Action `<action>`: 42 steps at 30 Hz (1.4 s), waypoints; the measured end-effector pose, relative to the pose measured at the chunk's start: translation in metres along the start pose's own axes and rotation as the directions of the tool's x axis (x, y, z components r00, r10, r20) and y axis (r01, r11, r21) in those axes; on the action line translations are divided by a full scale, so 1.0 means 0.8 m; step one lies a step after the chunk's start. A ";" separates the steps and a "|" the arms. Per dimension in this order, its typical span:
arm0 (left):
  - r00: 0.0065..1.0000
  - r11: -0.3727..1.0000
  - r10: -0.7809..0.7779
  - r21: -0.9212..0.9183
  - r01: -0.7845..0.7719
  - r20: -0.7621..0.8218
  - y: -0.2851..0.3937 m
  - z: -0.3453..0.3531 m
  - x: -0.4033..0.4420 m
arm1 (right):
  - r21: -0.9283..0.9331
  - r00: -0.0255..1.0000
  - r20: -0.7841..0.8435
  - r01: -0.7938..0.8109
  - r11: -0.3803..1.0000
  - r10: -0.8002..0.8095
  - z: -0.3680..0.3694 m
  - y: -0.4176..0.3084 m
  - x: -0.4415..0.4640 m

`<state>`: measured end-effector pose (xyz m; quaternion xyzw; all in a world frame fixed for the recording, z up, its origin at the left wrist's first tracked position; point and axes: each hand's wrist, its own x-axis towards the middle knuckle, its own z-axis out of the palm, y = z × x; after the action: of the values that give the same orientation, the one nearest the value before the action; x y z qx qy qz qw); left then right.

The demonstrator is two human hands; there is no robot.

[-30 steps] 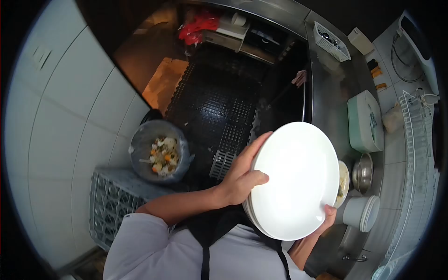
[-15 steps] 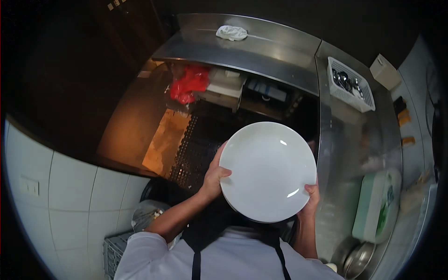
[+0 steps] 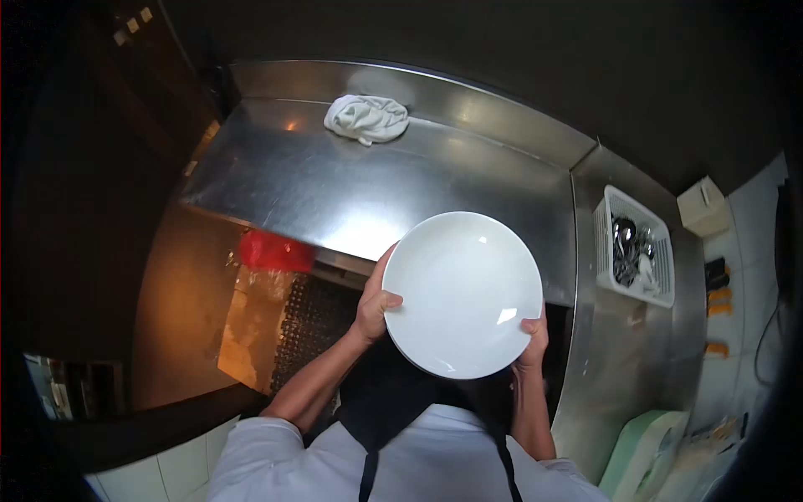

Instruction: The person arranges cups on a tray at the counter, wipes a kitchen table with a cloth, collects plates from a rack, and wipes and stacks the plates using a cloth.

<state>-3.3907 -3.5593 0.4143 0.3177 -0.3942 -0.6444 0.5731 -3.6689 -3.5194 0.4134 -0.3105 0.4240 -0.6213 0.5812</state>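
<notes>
A large round white plate (image 3: pixel 462 293) is held in front of my chest, its glossy face turned up. My left hand (image 3: pixel 376 305) grips its left edge with the thumb over the rim. On the opposite edge, my right hand (image 3: pixel 534 335) holds on in the same way. The fingers of both hands are mostly hidden beneath. A second edge seems to show at the lower left, but whether several plates are stacked I cannot tell. Beyond the plate lies the steel counter (image 3: pixel 284 167), with a crumpled white cloth (image 3: pixel 366 119) near its back.
On the right-hand steel counter (image 3: pixel 602 368) stands a white basket (image 3: pixel 611 276) of metal utensils. Behind it are a cream box (image 3: pixel 703 207) and orange-and-black items on the wall. A pale green container (image 3: pixel 640 452) sits nearer. Under the far counter is a red plastic bag (image 3: pixel 274 251).
I have come closer to the far counter, and more of its top and the cloth shows. The plate stays in both hands.
</notes>
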 end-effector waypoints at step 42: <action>0.866 0.223 -0.012 0.846 -0.485 0.500 -0.033 0.014 0.251 | -0.416 0.329 0.878 0.884 0.212 0.348 0.170 -0.043 0.406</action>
<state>-3.4414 -3.7555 0.4055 0.3911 -0.8538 -0.2238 0.2606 -3.6082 -3.8636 0.4701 -0.9440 0.2231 -0.0798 0.2294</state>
